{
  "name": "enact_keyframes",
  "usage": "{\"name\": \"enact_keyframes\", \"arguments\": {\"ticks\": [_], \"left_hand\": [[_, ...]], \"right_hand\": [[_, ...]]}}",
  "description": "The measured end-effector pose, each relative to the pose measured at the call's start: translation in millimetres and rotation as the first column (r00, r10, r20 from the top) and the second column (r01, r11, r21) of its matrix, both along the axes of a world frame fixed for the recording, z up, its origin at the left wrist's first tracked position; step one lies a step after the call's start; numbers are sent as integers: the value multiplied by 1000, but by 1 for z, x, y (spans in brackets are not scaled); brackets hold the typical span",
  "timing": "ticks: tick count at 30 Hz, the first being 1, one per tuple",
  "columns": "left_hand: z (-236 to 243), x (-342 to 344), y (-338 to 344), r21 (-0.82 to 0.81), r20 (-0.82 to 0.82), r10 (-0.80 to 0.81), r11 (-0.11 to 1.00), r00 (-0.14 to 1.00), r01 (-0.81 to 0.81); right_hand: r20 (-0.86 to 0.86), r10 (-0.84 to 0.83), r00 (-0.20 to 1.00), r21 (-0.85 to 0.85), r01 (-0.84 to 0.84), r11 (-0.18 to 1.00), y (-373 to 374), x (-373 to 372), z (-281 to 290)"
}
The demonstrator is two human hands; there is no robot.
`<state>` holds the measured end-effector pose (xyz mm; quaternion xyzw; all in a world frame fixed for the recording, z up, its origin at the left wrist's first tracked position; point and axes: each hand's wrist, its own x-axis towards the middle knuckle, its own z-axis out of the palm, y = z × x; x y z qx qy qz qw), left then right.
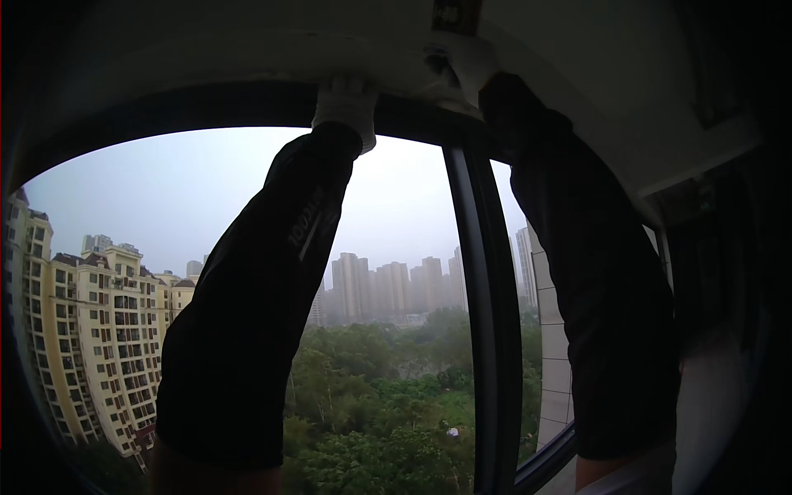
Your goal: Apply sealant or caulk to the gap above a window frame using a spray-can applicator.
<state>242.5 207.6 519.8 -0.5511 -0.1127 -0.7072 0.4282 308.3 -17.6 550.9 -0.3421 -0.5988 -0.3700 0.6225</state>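
Both my arms, in black sleeves, reach up to the top of a dark window frame (239,96). My left hand (345,107), in a white glove, rests on the upper frame bar with its fingers stretched up over it, touching the shaded strip of pale wall (272,66) above. Higher and to the right, my right hand (472,62), also white-gloved, is closed by the wall above the frame. A dark piece (445,69) shows at its fingers, and a dark reddish-brown block-like object (456,15) sticks up just above it. Shadow hides what exactly it grips.
A thick upright mullion (481,313) divides the window between my arms. To the right is a dim pale wall (643,99) with a ledge. Outside the window, far below, are trees (379,412); apartment blocks (115,330) stand at left and hazy towers (388,285) beyond.
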Motion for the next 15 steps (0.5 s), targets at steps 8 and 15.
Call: {"name": "enact_keyframes", "arguments": {"ticks": [8, 15], "left_hand": [[-2, 2, 1, -1, 7, -1, 1000, 1000, 1], [-1, -1, 3, -12, -7, 13, 1000, 1000, -13]], "right_hand": [[-18, 30, 999, 14, -30, 999, 5, -4, -3], [37, -44, 998, 68, 41, 997, 6, 1, -2]]}}
